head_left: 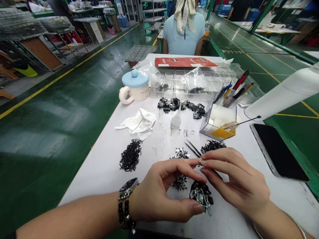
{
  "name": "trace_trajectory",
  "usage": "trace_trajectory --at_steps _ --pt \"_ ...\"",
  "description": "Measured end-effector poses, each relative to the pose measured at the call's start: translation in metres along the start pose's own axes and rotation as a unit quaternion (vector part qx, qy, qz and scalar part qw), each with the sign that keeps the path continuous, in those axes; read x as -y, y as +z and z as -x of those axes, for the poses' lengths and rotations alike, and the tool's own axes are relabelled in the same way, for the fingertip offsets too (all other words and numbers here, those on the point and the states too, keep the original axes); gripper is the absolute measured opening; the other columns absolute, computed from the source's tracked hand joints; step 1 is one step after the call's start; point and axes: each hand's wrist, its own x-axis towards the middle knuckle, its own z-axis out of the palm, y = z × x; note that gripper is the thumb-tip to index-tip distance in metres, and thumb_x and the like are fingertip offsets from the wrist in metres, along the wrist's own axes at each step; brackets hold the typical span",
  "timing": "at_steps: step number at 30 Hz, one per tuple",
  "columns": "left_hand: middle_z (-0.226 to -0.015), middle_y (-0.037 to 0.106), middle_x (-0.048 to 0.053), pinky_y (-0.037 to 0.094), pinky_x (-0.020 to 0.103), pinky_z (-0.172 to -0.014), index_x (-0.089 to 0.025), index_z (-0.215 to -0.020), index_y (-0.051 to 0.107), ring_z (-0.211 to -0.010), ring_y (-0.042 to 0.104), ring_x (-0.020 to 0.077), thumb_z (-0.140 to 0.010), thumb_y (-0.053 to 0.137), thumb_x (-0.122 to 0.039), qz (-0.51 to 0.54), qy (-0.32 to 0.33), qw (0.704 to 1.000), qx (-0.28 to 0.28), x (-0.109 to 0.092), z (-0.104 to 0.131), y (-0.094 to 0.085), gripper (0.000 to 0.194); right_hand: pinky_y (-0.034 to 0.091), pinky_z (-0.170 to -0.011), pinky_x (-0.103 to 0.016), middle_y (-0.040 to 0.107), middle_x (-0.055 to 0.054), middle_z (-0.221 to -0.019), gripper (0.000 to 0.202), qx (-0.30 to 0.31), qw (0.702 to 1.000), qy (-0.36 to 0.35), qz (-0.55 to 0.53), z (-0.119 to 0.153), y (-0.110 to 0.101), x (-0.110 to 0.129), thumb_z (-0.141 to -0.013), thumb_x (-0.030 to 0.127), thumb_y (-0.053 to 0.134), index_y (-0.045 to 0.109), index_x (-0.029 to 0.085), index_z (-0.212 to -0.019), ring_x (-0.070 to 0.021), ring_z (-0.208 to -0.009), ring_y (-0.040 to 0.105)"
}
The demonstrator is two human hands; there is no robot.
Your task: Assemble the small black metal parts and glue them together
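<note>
My left hand is closed around a small black assembly with metal springs and wires, pinched between thumb and fingers. Its index finger reaches to the fingertips of my right hand. Those right fingertips are pinched on a tiny shiny metal part, too small to name closely. Dark tweezers run beneath the right fingers, tips pointing away from me; whether the hand grips them cannot be told. Partly hidden behind my left hand is a pile of small metal parts. Small black hooked parts lie beyond the right hand.
Another black hooked-part pile lies left, near a white cloth. Black assemblies, a lidded mug and clear trays stand farther back. A pen holder and phone are right. A person sits ahead.
</note>
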Motion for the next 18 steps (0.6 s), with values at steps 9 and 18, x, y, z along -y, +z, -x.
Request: trace_trajectory --at_steps 9,18 --pt "-0.105 0.071 0.007 0.035 0.037 -0.111 -0.018 -0.101 0.067 -0.125 0.052 0.0231 -0.063 0.073 0.003 0.024 -0.031 0.999 -0.002 0.0028 0.0009 -0.0017 0.044 0.045 -0.072 -0.033 0.058 -0.008 -0.092 0.026 0.028 0.999 0.036 0.003 0.0019 -0.0004 -0.0026 -0.079 -0.004 0.056 0.061 0.012 -0.099 -0.0165 -0.086 0.053" --pt "-0.109 0.069 0.009 0.039 0.037 -0.108 -0.017 -0.101 0.065 -0.121 0.055 0.023 -0.068 0.074 -0.004 0.028 -0.06 0.998 0.0 0.006 0.0012 -0.0042 0.037 0.046 -0.071 -0.034 0.055 -0.007 -0.093 0.033 0.075 0.996 -0.005 0.044 0.0017 -0.0069 -0.0085 -0.08 -0.003 0.051 0.061 0.016 -0.106 -0.0175 -0.086 0.053"
